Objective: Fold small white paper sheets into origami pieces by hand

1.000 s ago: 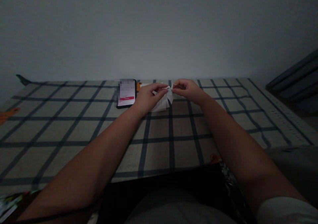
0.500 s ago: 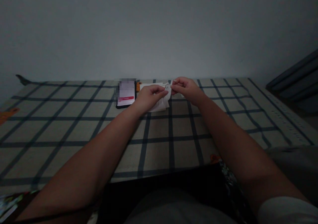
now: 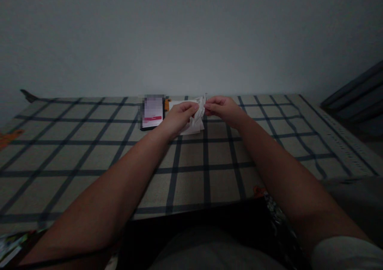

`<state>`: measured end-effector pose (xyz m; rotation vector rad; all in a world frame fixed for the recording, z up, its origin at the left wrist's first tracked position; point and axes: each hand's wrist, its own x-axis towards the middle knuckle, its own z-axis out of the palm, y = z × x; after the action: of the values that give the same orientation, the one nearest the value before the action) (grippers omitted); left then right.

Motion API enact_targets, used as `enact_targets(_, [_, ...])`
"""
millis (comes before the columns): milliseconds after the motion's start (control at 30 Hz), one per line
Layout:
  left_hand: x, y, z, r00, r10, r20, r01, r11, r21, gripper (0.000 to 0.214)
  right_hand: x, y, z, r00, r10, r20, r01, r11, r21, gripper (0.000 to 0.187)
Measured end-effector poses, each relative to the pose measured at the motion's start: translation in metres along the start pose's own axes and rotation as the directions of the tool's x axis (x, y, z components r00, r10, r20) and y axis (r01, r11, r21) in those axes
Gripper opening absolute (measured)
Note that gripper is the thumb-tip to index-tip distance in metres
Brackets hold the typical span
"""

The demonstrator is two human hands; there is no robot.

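Between the fingertips of both hands is a thin, creased white piece of paper (image 3: 201, 109), standing up in folds. My left hand (image 3: 180, 117) pinches its left side between thumb and fingers. On the other side, the thumb and fingers of my right hand (image 3: 224, 109) close on its right edge. Flat white paper sheets (image 3: 194, 129) lie on the cloth under and behind my left hand, which covers part of them. The dim light hides any fine print.
A phone (image 3: 153, 116) with a lit screen lies left of the papers, an orange patch beside it. Under everything spreads a checked cloth (image 3: 191, 154), which runs back to a grey wall (image 3: 191, 38). Dark folded fabric (image 3: 356, 98) is at the far right.
The white paper between my fingers has changed from a small loop to a taller, more upright folded shape. My right hand has lowered slightly; the phone and flat sheets stay put.
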<state>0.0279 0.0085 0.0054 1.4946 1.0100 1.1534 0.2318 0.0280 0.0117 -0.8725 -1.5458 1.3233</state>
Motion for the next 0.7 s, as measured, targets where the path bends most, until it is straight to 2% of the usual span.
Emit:
enact_targets(133, [0.0026,-0.0036,0.0,0.981,0.085,-0.172,-0.081,0.996,0.028,0.023,-0.0001,0.0015,0.0028,0.999,-0.025,-0.025,0.024,1.0,-0.02,0.035])
enact_targets(200, [0.0021,-0.0036,-0.0007,0.974,0.11,-0.196,-0.101,0.993,0.054,0.023,0.0008,0.0029,0.0042,0.998,-0.046,-0.04,0.044,0.998,-0.05,0.033])
enact_targets(333, [-0.0013,-0.0015,-0.0016,0.979,0.144,-0.143,-0.12,0.98,0.161,0.028,0.0022,0.004,0.0059,0.994,-0.092,-0.066,0.085,0.991,-0.1,0.03])
enact_targets(467, [-0.0026,-0.0016,-0.0021,0.979,0.192,-0.071,-0.167,0.95,0.265,0.032,0.0014,0.003,0.0063,0.995,-0.097,-0.033,0.091,0.986,-0.138,0.03])
enact_targets(700, [-0.0023,-0.0011,-0.0037,0.973,0.218,-0.069,-0.175,0.903,0.392,0.022,0.0057,0.0081,0.0032,0.988,-0.152,0.006,0.151,0.98,-0.132,0.031])
